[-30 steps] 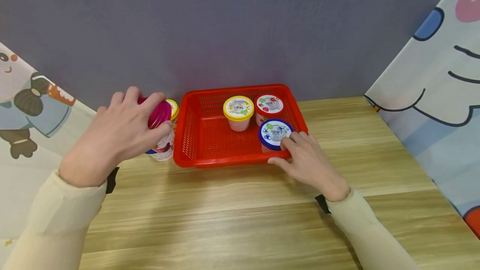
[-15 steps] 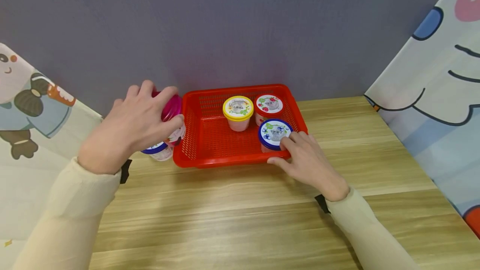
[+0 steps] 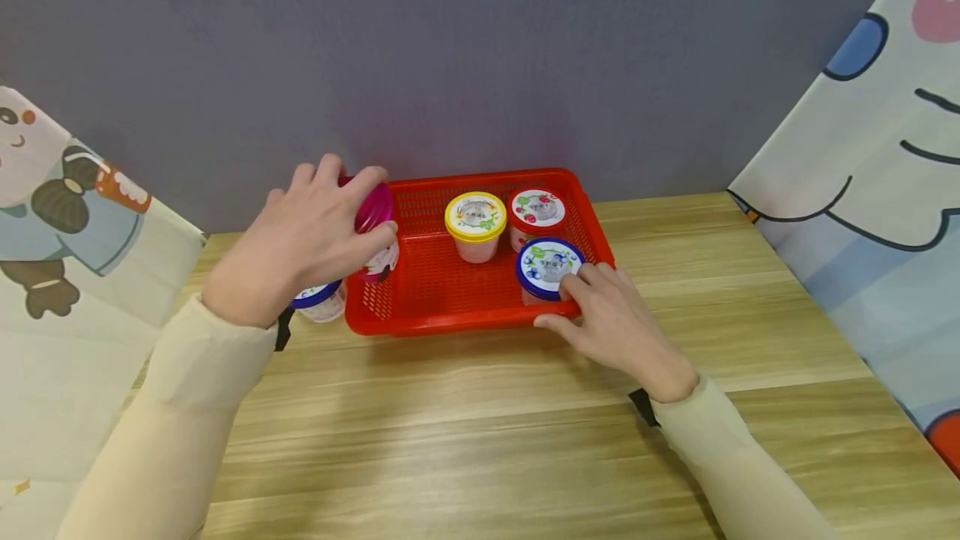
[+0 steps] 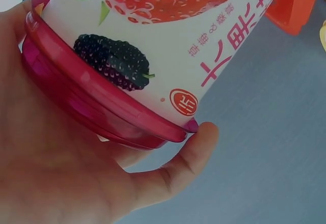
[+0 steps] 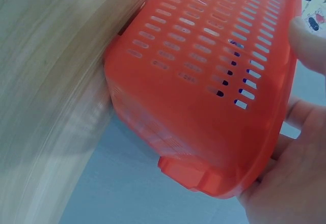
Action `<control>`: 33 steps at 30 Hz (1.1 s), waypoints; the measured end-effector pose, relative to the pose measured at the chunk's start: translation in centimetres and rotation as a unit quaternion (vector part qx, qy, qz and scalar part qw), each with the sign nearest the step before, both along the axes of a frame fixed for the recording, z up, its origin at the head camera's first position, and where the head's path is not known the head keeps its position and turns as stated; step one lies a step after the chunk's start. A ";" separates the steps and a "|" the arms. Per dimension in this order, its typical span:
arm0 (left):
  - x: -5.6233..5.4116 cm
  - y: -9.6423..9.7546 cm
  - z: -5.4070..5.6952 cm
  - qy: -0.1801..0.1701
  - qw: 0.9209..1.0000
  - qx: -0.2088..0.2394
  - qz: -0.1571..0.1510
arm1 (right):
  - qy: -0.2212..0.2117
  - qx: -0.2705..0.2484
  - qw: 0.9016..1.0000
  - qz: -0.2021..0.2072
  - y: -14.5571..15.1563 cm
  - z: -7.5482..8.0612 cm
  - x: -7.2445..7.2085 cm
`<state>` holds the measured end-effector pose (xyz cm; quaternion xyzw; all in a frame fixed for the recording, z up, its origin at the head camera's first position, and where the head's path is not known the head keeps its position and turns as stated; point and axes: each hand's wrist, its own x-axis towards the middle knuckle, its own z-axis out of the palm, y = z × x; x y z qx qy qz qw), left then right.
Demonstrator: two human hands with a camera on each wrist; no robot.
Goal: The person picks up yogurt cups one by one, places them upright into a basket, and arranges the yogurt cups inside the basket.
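Observation:
My left hand (image 3: 303, 227) grips a fruit cup with a clear magenta lid (image 3: 375, 208) by that lid, over the left end of a red plastic basket (image 3: 450, 323). Strawberry and dark berry prints show on the cup's white side (image 4: 173, 81) in the left wrist view. My right hand (image 3: 622, 323) holds the basket's front right rim, thumb outside and fingers over the edge. Upright inside the basket are a yellow-lidded cup (image 3: 476, 219), a red-lidded cup (image 3: 537, 210) and, by my right fingers, a blue-lidded cup (image 3: 547, 265).
Another blue-lidded cup (image 3: 322, 305) stands on the wooden table (image 3: 465, 432) outside the basket's left end, partly hidden by my left hand. A grey wall (image 3: 480, 57) rises behind the basket. Cartoon-printed sheets (image 3: 847, 190) flank the table.
My left hand has carried the magenta-lidded cup rightward, from beside the basket to over its left end. The right hand and the basket stay where they were.

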<state>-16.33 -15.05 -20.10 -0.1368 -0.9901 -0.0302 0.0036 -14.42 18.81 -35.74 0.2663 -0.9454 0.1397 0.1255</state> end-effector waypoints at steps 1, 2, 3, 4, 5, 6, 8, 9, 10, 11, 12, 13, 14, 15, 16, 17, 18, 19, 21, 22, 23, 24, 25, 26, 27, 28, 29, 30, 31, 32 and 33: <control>-0.2 0.1 -0.1 -0.003 1.000 -0.001 -0.001 | -0.001 0.000 1.000 -0.001 0.0 0.0 0.0; -0.3 0.2 -0.1 -0.005 1.000 0.000 -0.003 | -0.002 0.001 1.000 -0.001 0.0 0.1 0.0; -0.5 0.3 -0.2 -0.008 1.000 -0.001 -0.005 | -0.002 0.002 1.000 -0.002 0.0 0.1 0.1; -0.6 0.4 -0.2 -0.011 1.000 -0.002 -0.006 | -0.003 0.003 1.000 -0.003 0.0 0.1 0.1; -0.7 0.6 -0.3 -0.013 1.000 -0.002 -0.007 | -0.004 0.004 1.000 -0.003 0.0 0.2 0.1; -0.9 0.7 -0.4 -0.015 1.000 -0.003 -0.007 | -0.005 0.004 1.000 -0.004 0.0 0.1 0.1; -1.0 1.1 -0.6 -0.020 1.000 -0.004 -0.008 | -0.006 0.006 1.000 -0.006 0.0 0.2 0.1; -1.1 1.2 -0.8 -0.022 1.000 -0.004 -0.007 | -0.005 0.006 1.000 -0.006 0.0 0.1 0.1; -1.2 1.4 -1.0 -0.024 1.000 -0.003 -0.007 | -0.005 0.007 1.000 -0.006 0.0 0.1 0.1; -1.3 1.6 -1.2 -0.025 1.000 -0.002 -0.007 | -0.004 0.006 1.000 -0.006 0.0 0.1 0.0; -1.4 1.8 -1.4 -0.027 1.000 0.000 -0.009 | -0.004 0.005 1.000 -0.006 0.0 0.1 0.0; -1.5 2.0 -1.6 -0.028 1.000 0.002 -0.010 | -0.004 0.005 1.000 -0.006 0.0 0.1 0.0; -1.6 2.1 -1.9 -0.029 1.000 0.005 -0.012 | -0.004 0.005 1.000 -0.005 0.0 0.1 0.0; -1.7 2.2 -2.2 -0.029 0.999 0.007 -0.013 | -0.005 0.005 1.000 -0.005 0.0 0.1 0.0; -1.7 2.3 -2.4 -0.029 0.999 0.009 -0.014 | -0.006 0.004 1.000 -0.005 0.0 0.2 0.0; -1.8 2.4 -2.7 -0.030 0.999 0.012 -0.015 | -0.007 0.004 1.000 -0.005 0.0 0.2 0.0; -1.8 2.5 -3.0 -0.031 0.999 0.013 -0.016 | -0.008 0.004 1.000 -0.005 -0.1 0.2 0.0; -1.9 2.5 -3.2 -0.032 0.999 0.014 -0.016 | -0.009 0.005 1.000 -0.005 -0.1 0.2 0.0; -1.9 2.7 -3.7 -0.033 0.999 0.015 -0.018 | -0.010 0.005 1.000 -0.005 -0.1 0.3 0.0; -2.0 2.7 -3.9 -0.034 0.999 0.016 -0.018 | -0.011 0.005 1.000 -0.006 -0.1 0.3 0.1; -2.0 2.8 -4.1 -0.035 0.999 0.017 -0.019 | -0.011 0.005 1.000 -0.006 0.0 0.3 0.1; -2.1 2.9 -4.3 -0.037 0.999 0.017 -0.020 | -0.011 0.006 1.000 -0.006 0.0 0.3 0.1; -2.2 3.0 -4.5 -0.039 0.999 0.018 -0.020 | -0.011 0.006 1.000 -0.006 0.0 0.3 0.1; -2.3 3.0 -4.7 -0.041 0.999 0.019 -0.020 | -0.012 0.007 1.000 -0.006 0.0 0.3 0.1; -2.4 3.1 -4.9 -0.043 0.999 0.020 -0.020 | -0.013 0.008 1.000 -0.006 0.0 0.3 0.1; -2.5 3.1 -5.1 -0.044 0.999 0.021 -0.019 | -0.013 0.008 1.000 -0.006 0.0 0.3 0.1; -2.6 3.1 -5.2 -0.046 0.999 0.022 -0.019 | -0.014 0.009 1.000 -0.005 -0.1 0.3 0.0; -2.7 3.1 -5.4 -0.047 0.998 0.023 -0.018 | -0.015 0.008 1.000 -0.005 -0.1 0.3 0.0; -2.8 3.2 -5.5 -0.048 0.998 0.022 -0.019 | -0.015 0.009 1.000 -0.006 -0.1 0.2 0.0; -3.0 3.2 -5.7 -0.048 0.998 0.021 -0.019 | -0.015 0.008 1.000 -0.006 -0.1 0.2 0.0; -3.1 3.3 -5.8 -0.049 0.998 0.020 -0.020 | -0.014 0.008 1.000 -0.006 -0.1 0.2 0.0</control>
